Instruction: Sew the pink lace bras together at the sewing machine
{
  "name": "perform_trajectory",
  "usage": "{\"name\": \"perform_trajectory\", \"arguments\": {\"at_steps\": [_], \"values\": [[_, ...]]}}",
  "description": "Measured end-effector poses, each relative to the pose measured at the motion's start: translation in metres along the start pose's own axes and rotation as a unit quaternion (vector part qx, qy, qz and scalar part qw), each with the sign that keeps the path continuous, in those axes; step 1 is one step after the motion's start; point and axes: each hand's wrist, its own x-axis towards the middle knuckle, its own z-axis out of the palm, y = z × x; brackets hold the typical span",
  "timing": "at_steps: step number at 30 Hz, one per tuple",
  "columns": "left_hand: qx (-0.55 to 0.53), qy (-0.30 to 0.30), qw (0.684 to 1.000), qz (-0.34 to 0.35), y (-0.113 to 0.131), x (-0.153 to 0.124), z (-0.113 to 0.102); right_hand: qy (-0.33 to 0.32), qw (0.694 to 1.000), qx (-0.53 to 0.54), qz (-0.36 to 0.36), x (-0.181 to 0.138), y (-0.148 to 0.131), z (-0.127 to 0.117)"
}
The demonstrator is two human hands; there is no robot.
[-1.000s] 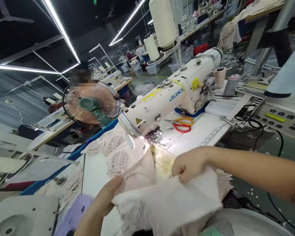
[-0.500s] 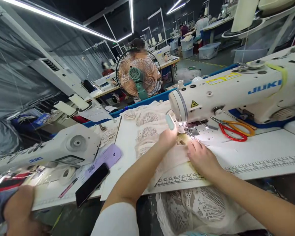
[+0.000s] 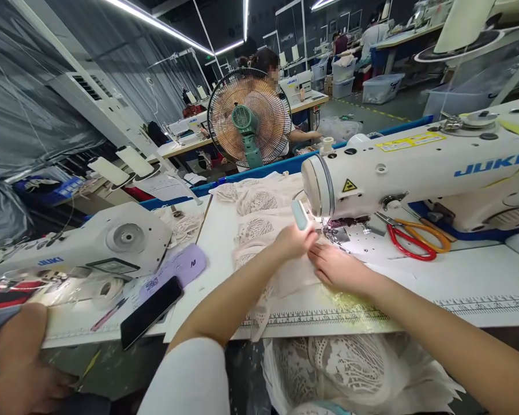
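Observation:
Just left of the needle area of a white JUKI sewing machine (image 3: 372, 173), my left hand (image 3: 297, 239) is closed on the edge of a cream lace garment (image 3: 294, 279). Close beside it, my right hand (image 3: 343, 270) has its fingers together on the same cloth, fingertips nearly meeting the left ones. The cloth between the fingertips is hidden. A small pale green and white lamp (image 3: 300, 214) sits right above my left hand. More cream lace pieces (image 3: 259, 202) lie in a row behind and left of my hands.
Red-handled scissors (image 3: 410, 245) and orange-handled scissors (image 3: 432, 233) lie right of the needle. Left are a phone (image 3: 151, 311), a purple card (image 3: 190, 268) and a second machine (image 3: 121, 239), with a co-worker's hand (image 3: 26, 357). A fan (image 3: 248, 118) stands ahead; lace garments (image 3: 346, 369) hang below the table edge.
My right hand has moved left, up against my left hand, covering the gap where cloth showed between them. My left hand stays near the lamp. The view has shifted slightly.

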Motion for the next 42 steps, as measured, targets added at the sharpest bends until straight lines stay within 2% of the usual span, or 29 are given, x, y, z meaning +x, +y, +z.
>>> {"name": "perform_trajectory", "arguments": {"at_steps": [2,3,4,6,10,16,22,29,42], "values": [[-0.011,-0.01,0.991,0.135,-0.002,-0.029,0.009,0.01,1.0,0.01,0.003,-0.001,0.001,-0.003],[-0.007,0.007,0.982,0.19,-0.005,-0.042,0.017,0.017,1.0,0.011,0.011,-0.003,0.0,-0.005],[0.006,0.028,0.973,0.229,-0.008,-0.053,0.025,0.025,0.999,0.011,0.02,-0.007,-0.002,-0.008],[0.051,0.065,0.962,0.259,-0.013,-0.067,0.041,0.041,0.998,0.001,0.045,-0.019,-0.008,-0.014],[0.135,0.075,0.956,0.251,-0.012,-0.07,0.055,0.059,0.993,-0.031,0.097,-0.045,-0.019,-0.025],[0.194,0.059,0.955,0.216,0.004,-0.051,0.043,0.056,0.993,-0.009,0.106,-0.063,-0.024,-0.021],[0.185,0.052,0.962,0.196,0.006,-0.028,0.039,0.06,0.99,0.003,0.129,-0.066,-0.021,-0.017],[0.174,0.026,0.968,0.177,0.006,-0.015,0.039,0.042,0.991,0.034,0.122,-0.064,-0.019,-0.018],[0.175,0.075,0.961,0.199,0.003,-0.009,0.047,0.056,0.988,0.083,0.117,-0.064,-0.016,-0.02]]}}
